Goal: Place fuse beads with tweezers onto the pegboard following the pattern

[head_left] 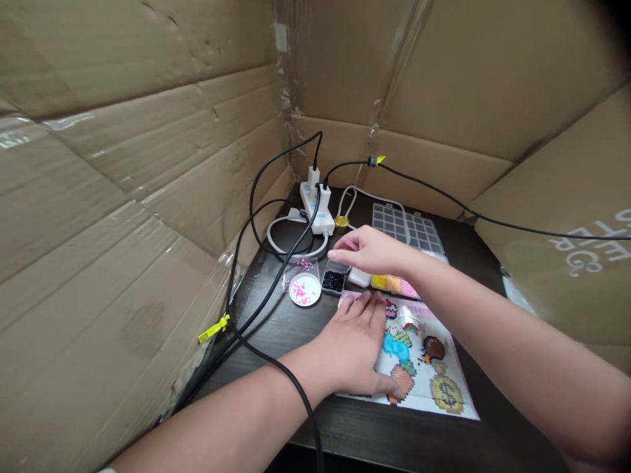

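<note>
Printed pattern sheet (444, 358): flat on dark table (256, 328), title edge facing away from the person, near edge sloping slightly down to the right. Coin and other figures stand upright as the person sees them. Longer side: cannot tell, left hand covers part of it.

Left hand (359, 338): palm down on the sheet's left portion, fingers spread and pointing away, thumb out to the right, gripping nothing. Black cable (269, 303) crosses over the left forearm.

Right hand (367, 249): apart from the left, fingertips drawn together around pink object (351, 244); its short visible length slants from upper left to lower right, remainder hidden. Hand is above bead box (333, 292), beyond the sheet's far left corner. Box lid (338, 265) is raised at the far side; contact with fingers cannot be told. Black beads (334, 281) inside.

Left of box: round white dish (311, 278) with pink beads. Right of box: white container (359, 278), then yellow, orange and pink beads (393, 284) in a row running left to right
</note>
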Available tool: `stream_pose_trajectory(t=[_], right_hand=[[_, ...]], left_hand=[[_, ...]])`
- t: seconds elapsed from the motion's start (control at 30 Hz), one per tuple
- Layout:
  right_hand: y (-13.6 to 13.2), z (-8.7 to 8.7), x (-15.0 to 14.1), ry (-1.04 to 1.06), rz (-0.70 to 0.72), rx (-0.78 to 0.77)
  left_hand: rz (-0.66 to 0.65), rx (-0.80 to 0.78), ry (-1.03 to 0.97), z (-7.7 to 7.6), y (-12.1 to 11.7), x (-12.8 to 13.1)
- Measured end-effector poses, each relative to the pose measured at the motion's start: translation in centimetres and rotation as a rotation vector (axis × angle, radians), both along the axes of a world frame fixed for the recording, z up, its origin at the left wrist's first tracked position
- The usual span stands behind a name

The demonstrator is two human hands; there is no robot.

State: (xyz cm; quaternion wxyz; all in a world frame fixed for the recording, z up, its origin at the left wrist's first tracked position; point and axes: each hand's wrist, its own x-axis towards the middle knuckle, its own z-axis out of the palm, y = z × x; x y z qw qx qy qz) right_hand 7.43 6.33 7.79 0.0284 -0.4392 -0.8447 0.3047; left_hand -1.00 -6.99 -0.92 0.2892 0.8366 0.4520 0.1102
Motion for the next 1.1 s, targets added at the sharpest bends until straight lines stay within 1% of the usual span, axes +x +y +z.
stream_pose_trajectory(t=[0.1, 0.17, 0.27, 0.4, 0.63, 0.87, 1.1], right_hand=[[0.3, -0.6, 0.2, -0.036, 0.054, -0.026], [0.5, -1.0, 0.2, -0.069, 0.066, -0.026], [0.6, -1.6, 0.3, -0.074, 0.046, -0.018], [0.7, -1.9, 0.3, -0.006, -0.007, -0.052], [1.1, -2.0, 0.4, 0.018, -0.085, -0.120], [1.1, -1.6, 0.7, 0.046, -0.105, -0.177], [1.3, -1.7, 0.7, 0.044, -0.099, -0.214]], left_hand=[[-0.003, 0.005, 0.000, -0.1, 0.0, 0.1], [-0.003, 0.006, -0.004, -0.1, 0.0, 0.1], [-0.006, 0.004, -0.005, -0.1, 0.0, 0.1], [-0.006, 0.007, -0.004, -0.2, 0.0, 0.1], [-0.008, 0.009, -0.001, -0.1, 0.0, 0.1], [-0.018, 0.015, 0.015, 0.1, 0.1, 0.1], [-0.026, 0.019, 0.027, 0.0, 0.1, 0.1]])
